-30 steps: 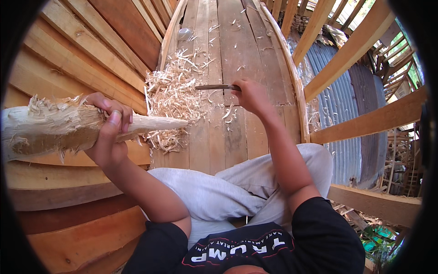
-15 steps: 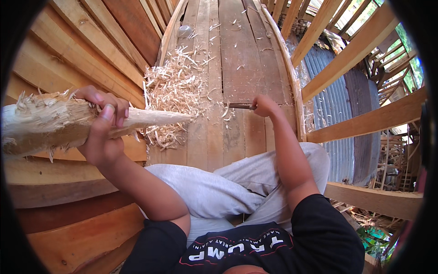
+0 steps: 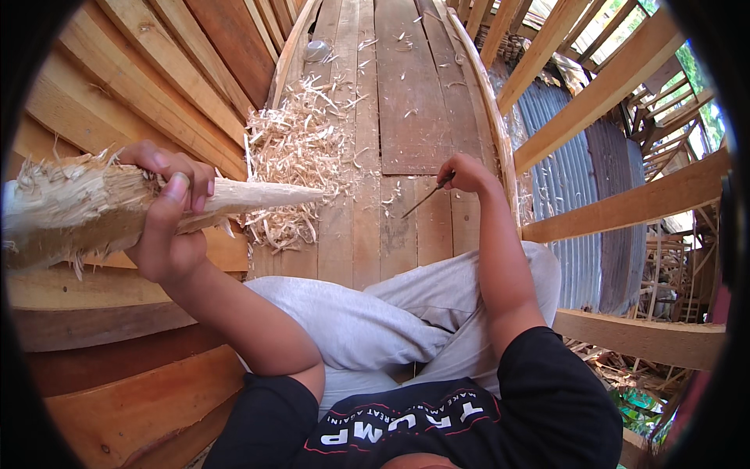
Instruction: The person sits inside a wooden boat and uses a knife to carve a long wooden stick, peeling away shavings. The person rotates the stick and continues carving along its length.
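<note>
Pole (image 3: 86, 205), tapered, probably heavy, stiff and splintery, is spanning the frame's middle left, left hand (image 3: 160, 225) gripping its narrowing neck, seemingly the surest hold, while right hand (image 3: 467, 173), right of centre, is clenching a slim knife (image 3: 424, 199).

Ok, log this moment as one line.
left hand: gripping pale tapered wooden pole | right hand: holding thin dark knife, apart from pole | curled pale wood shavings: on brown plank floor

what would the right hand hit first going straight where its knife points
Probably the grey trousers: the knife in the right hand points toward them across the plank floor, though depth is unclear and the floor may come first.
</note>
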